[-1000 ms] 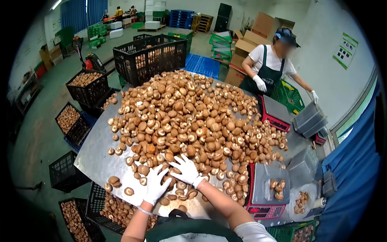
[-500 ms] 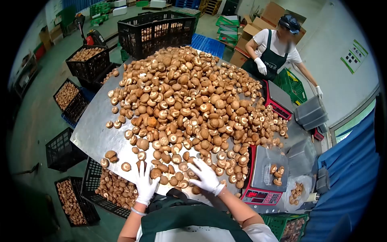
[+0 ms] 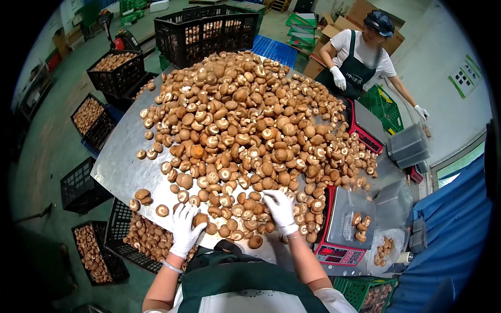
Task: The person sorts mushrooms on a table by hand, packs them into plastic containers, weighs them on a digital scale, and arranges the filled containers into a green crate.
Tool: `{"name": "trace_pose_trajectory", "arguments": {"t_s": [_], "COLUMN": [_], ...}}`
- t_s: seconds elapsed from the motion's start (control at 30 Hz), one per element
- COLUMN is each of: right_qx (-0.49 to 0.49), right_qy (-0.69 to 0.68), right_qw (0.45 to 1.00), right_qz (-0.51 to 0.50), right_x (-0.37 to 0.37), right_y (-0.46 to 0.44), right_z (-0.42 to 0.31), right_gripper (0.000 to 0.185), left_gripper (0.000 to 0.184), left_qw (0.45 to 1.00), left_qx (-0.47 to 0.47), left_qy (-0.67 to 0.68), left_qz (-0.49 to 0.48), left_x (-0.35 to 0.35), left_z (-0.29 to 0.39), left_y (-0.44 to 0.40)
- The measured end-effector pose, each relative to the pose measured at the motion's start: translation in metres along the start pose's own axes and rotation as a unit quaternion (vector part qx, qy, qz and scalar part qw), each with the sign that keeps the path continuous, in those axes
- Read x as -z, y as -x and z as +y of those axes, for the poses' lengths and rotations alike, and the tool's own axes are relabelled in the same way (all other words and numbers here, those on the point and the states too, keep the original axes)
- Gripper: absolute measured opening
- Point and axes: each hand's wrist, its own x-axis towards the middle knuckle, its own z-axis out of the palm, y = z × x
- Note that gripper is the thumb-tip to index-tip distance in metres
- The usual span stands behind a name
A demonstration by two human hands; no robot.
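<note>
A big heap of brown shiitake mushrooms (image 3: 245, 120) covers much of the metal table (image 3: 122, 151). At the table's near edge, my left hand (image 3: 186, 229), in a white glove, has its fingers apart. One mushroom (image 3: 200, 219) lies between its thumb and fingers, touching the glove. My right hand (image 3: 282, 211), also gloved, reaches over the near right part of the heap. Its fingers are extended and bent slightly left, against the mushrooms; its fingertips are partly hard to make out. Several loose mushrooms (image 3: 235, 225) lie between my hands.
Right of my hands stands a red scale (image 3: 339, 253) with a clear tray (image 3: 352, 216) holding several mushrooms. Stacked plastic trays (image 3: 392, 201) sit beyond it. Black crates (image 3: 117, 221) of mushrooms stand at left. A co-worker (image 3: 360, 57) stands across the table near another scale (image 3: 368, 128).
My left hand has moved closer around a mushroom at its thumb. My right hand has shifted right and turned, its fingers less spread. The co-worker's outstretched hand has moved slightly.
</note>
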Motion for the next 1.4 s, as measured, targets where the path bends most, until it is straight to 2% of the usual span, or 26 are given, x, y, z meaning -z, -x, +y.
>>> {"name": "trace_pose_trajectory", "arguments": {"t_s": [0.07, 0.13, 0.23, 0.3, 0.33, 0.37, 0.4, 0.43, 0.47, 0.5, 0.63, 0.67, 0.7, 0.73, 0.77, 0.83, 0.9, 0.97, 1.0, 1.03, 1.1, 1.13, 1.2, 1.3, 1.33, 1.4], "right_qx": [0.022, 0.116, 0.239, 0.267, 0.258, 0.231, 0.233, 0.233, 0.224, 0.222, 0.249, 0.220, 0.192, 0.221, 0.205, 0.203, 0.188, 0.129, 0.141, 0.078, 0.020, 0.021, 0.021, -0.108, -0.106, -0.115], "right_qy": [-0.002, 0.030, 0.176, 0.236, 0.213, 0.214, 0.221, 0.228, 0.247, 0.264, 0.184, 0.174, 0.164, 0.196, 0.266, 0.309, 0.254, 0.142, 0.031, -0.040, -0.171, -0.170, -0.222, -0.428, -0.450, -0.483], "right_qw": [0.998, 0.991, 0.943, 0.913, 0.917, 0.925, 0.927, 0.929, 0.927, 0.924, 0.946, 0.955, 0.963, 0.954, 0.937, 0.924, 0.944, 0.971, 0.982, 0.979, 0.962, 0.962, 0.946, 0.849, 0.839, 0.813], "right_qz": [-0.055, -0.060, -0.149, -0.201, -0.218, -0.213, -0.195, -0.178, -0.172, -0.163, -0.091, -0.094, -0.095, -0.055, -0.089, -0.099, -0.093, -0.145, -0.119, -0.186, -0.212, -0.215, -0.234, -0.291, -0.287, -0.305], "right_x": [-0.024, -0.060, -0.090, -0.097, -0.095, -0.090, -0.083, -0.075, -0.068, -0.065, -0.082, -0.092, -0.101, -0.115, -0.126, -0.149, -0.153, -0.134, -0.127, -0.117, -0.105, -0.102, -0.100, -0.099, -0.100, -0.093], "right_y": [-0.007, -0.012, -0.021, -0.021, -0.022, -0.019, -0.017, -0.015, -0.013, -0.014, -0.029, -0.032, -0.035, -0.039, -0.044, -0.048, -0.050, -0.053, -0.051, -0.050, -0.044, -0.040, -0.034, -0.022, -0.017, -0.014], "right_z": [-0.020, -0.027, -0.032, -0.017, -0.013, -0.008, -0.006, -0.005, -0.005, -0.004, -0.013, -0.021, -0.030, -0.030, -0.031, -0.017, -0.010, -0.021, -0.024, -0.025, -0.036, -0.039, -0.043, -0.046, -0.048, -0.065], "right_gripper": [0.019, 0.035, 0.055, 0.057, 0.053, 0.045, 0.040, 0.036, 0.036, 0.035, 0.033, 0.033, 0.033, 0.030, 0.032, 0.035, 0.036, 0.034, 0.034, 0.036, 0.042, 0.042, 0.045, 0.051, 0.054, 0.064], "left_gripper": [0.056, 0.052, 0.056, 0.053, 0.049, 0.046, 0.045, 0.045, 0.047, 0.051, 0.081, 0.081, 0.079, 0.077, 0.077, 0.075, 0.071, 0.066, 0.061, 0.061, 0.061, 0.061, 0.064, 0.066, 0.066, 0.065], "left_qw": [1.000, 1.000, 0.998, 0.997, 0.999, 1.000, 0.995, 0.995, 0.986, 0.967, 0.856, 0.857, 0.794, 0.719, 0.719, 0.701, 0.692, 0.677, 0.676, 0.666, 0.656, 0.656, 0.622, 0.570, 0.571, 0.626], "left_qx": [0.007, -0.013, -0.021, -0.020, -0.016, -0.011, 0.042, 0.046, 0.073, 0.101, 0.248, 0.246, 0.260, 0.269, 0.267, 0.297, 0.315, 0.356, 0.356, 0.353, 0.323, 0.324, 0.321, 0.324, 0.322, 0.268], "left_qy": [0.016, -0.008, -0.046, -0.055, -0.030, -0.004, 0.049, 0.049, 0.142, 0.233, 0.442, 0.442, 0.545, 0.641, 0.641, 0.647, 0.648, 0.641, 0.644, 0.657, 0.682, 0.682, 0.714, 0.755, 0.755, 0.732], "left_qz": [-0.020, -0.017, -0.047, -0.050, -0.038, -0.027, -0.080, -0.079, -0.048, -0.018, -0.097, -0.096, -0.064, -0.032, -0.030, -0.045, -0.034, -0.057, -0.039, -0.020, 0.003, 0.006, 0.003, -0.019, -0.017, -0.021], "left_x": [-0.004, -0.014, -0.027, -0.025, -0.021, -0.015, -0.001, 0.003, 0.007, 0.010, 0.012, 0.011, 0.008, 0.008, 0.010, 0.019, 0.026, 0.048, 0.055, 0.055, 0.057, 0.058, 0.058, 0.065, 0.064, 0.059], "left_z": [0.009, 0.020, 0.032, 0.031, 0.031, 0.031, 0.034, 0.032, 0.029, 0.025, 0.017, 0.019, 0.022, 0.023, 0.024, 0.024, 0.017, 0.013, 0.013, 0.010, 0.012, 0.014, 0.021, 0.032, 0.033, 0.032], "left_y": [-0.013, -0.026, -0.036, -0.037, -0.036, -0.035, -0.034, -0.029, -0.021, -0.014, -0.007, -0.009, -0.011, -0.014, -0.015, -0.017, -0.012, -0.007, -0.005, 0.000, 0.000, -0.001, -0.008, -0.018, -0.019, -0.020]}}
